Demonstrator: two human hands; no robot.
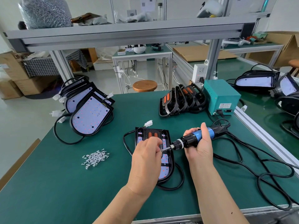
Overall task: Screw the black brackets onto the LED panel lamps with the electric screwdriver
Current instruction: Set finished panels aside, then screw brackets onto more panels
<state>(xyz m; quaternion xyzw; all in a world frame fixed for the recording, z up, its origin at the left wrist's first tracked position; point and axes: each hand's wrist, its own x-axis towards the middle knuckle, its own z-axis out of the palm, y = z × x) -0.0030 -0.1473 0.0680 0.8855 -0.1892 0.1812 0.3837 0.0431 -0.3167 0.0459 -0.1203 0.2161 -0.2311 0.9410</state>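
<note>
Lying flat, D-shaped LED panel lamp (165, 165), black bracket (152, 135), orange inserts

Green-topped workbench (64, 175), aluminium shelf frame (113, 34), round wooden stool (144, 85), pale floor (24, 118), perhaps concrete.

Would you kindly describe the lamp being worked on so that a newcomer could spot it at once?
Look at the green bench top. Right of the screw pile, one LED panel lamp lies alone under the left hand. Unlike the lamps stacked at the back left, it has a black bracket with orange strips on top.
</note>
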